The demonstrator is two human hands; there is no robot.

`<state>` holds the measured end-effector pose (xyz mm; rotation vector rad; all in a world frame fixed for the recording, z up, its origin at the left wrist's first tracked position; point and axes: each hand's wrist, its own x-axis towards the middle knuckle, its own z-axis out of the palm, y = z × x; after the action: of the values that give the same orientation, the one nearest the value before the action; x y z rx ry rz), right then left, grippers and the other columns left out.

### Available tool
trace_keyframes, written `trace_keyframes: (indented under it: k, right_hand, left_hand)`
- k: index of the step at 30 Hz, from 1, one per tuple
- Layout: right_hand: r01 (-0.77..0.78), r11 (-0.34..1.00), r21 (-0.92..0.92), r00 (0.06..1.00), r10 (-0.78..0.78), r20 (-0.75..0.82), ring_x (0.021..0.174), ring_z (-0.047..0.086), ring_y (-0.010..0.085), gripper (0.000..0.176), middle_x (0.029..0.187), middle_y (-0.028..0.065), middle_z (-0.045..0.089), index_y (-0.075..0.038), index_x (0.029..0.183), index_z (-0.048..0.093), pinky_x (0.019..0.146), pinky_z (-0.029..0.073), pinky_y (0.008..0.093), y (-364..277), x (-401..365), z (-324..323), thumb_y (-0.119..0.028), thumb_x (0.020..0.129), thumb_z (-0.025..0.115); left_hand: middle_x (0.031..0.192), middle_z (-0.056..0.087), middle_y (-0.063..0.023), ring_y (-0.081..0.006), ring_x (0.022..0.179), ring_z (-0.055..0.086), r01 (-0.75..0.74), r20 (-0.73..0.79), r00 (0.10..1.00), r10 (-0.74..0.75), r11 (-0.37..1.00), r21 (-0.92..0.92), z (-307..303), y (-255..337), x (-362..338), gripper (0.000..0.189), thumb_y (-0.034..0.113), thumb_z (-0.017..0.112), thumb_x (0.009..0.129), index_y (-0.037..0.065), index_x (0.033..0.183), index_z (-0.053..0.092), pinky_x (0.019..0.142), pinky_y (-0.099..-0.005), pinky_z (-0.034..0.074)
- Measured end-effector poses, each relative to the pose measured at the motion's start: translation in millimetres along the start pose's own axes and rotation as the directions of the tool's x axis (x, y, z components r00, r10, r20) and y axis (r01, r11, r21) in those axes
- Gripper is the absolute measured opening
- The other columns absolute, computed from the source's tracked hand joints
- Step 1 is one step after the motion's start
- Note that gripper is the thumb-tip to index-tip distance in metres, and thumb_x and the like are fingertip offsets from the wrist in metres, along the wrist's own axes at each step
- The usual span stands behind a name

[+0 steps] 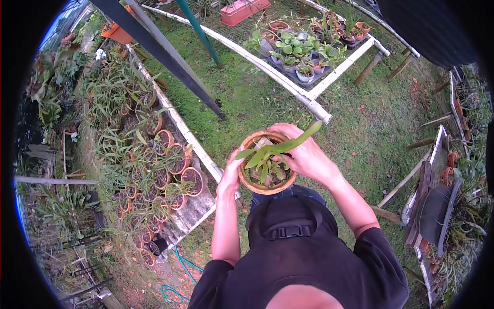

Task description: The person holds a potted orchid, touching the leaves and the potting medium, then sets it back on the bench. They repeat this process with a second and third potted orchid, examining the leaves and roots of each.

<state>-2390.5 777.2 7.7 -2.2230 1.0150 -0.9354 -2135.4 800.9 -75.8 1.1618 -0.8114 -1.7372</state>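
Observation:
A round terracotta flower pot [257,189] is held up in front of my body. In it grows a green strap-leaved plant [265,154], possibly an orchid, among dark, chunky potting material. One long leaf arches out to the right, over my right hand. My left hand [230,175] grips the pot's left side, with the fingertips partly hidden. Around the far right rim my right hand [306,157] is wrapped, its thumb reaching inside the pot close to the base of the leaves.
Left of me, a white-edged bench [182,126] bears several potted plants [164,141]. Another white-framed bench [342,77] with potted plants stands ahead. A dark post [170,64] slants across the upper left. A green hose [177,293] lies on the ground at lower left.

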Motion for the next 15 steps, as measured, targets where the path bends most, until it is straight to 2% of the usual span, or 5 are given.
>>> trace_keyframes:
  k: [4, 7, 10, 13, 15]
  right_hand:
    - [-0.017, 0.996, 0.089, 0.998, 0.012, 0.058, 0.128, 0.057, 0.0365, 0.032, 0.135, 0.0183, 0.061, 0.001, 0.110, 0.072, 0.107, 0.048, 0.0453, 7, 8, -2, -0.003, 0.078, 0.078]
    - [-0.078, 0.978, 0.192, 0.996, 0.066, 0.066, 0.127, 0.059, 0.0355, 0.027, 0.133, 0.0182, 0.064, 0.002, 0.104, 0.075, 0.107, 0.049, 0.0449, 20, 13, 6, -0.003, 0.078, 0.078]
    - [-0.124, 0.971, 0.205, 0.989, 0.103, 0.108, 0.127, 0.060, 0.0347, 0.021, 0.131, 0.0184, 0.065, 0.001, 0.099, 0.077, 0.107, 0.050, 0.0443, 23, 27, 8, -0.004, 0.079, 0.078]
    - [-0.082, 0.984, 0.156, 0.987, 0.059, 0.148, 0.126, 0.061, 0.0351, 0.021, 0.133, 0.0185, 0.064, 0.000, 0.103, 0.076, 0.106, 0.050, 0.0445, 35, 40, 14, -0.004, 0.082, 0.076]
    - [-0.071, 0.985, 0.155, 0.993, 0.054, 0.109, 0.125, 0.061, 0.0349, 0.019, 0.136, 0.0177, 0.062, 0.000, 0.102, 0.074, 0.105, 0.051, 0.0441, 41, 51, 20, -0.003, 0.084, 0.074]
  left_hand:
    - [0.146, 0.056, -0.0110, -0.0228, 0.135, 0.051, 0.078, 0.010, 0.997, -0.078, 0.996, -0.039, -5, -2, 11, 0.061, 0.035, 0.059, 0.099, 0.001, 0.149, 0.049, 0.117, -0.0374, 0.034]
    - [0.150, 0.053, -0.0108, -0.0233, 0.136, 0.050, 0.038, -0.029, 0.999, -0.040, 0.997, -0.066, 6, 10, 14, 0.062, 0.036, 0.059, 0.100, 0.002, 0.150, 0.048, 0.118, -0.0371, 0.033]
    - [0.158, 0.045, -0.0102, -0.0250, 0.145, 0.041, 0.120, -0.018, 0.992, -0.121, 0.991, -0.064, -5, 15, 24, 0.065, 0.037, 0.057, 0.101, 0.004, 0.155, 0.043, 0.121, -0.0413, 0.032]
    - [0.157, 0.046, -0.0098, -0.0253, 0.144, 0.043, 0.149, -0.042, 0.987, -0.152, 0.986, -0.080, 0, 34, 31, 0.065, 0.041, 0.057, 0.102, 0.006, 0.155, 0.043, 0.120, -0.0415, 0.034]
    - [0.156, 0.047, -0.0109, -0.0247, 0.145, 0.042, 0.133, -0.014, 0.991, -0.135, 0.989, -0.067, -5, 42, 42, 0.064, 0.043, 0.054, 0.104, 0.007, 0.156, 0.042, 0.121, -0.0413, 0.034]
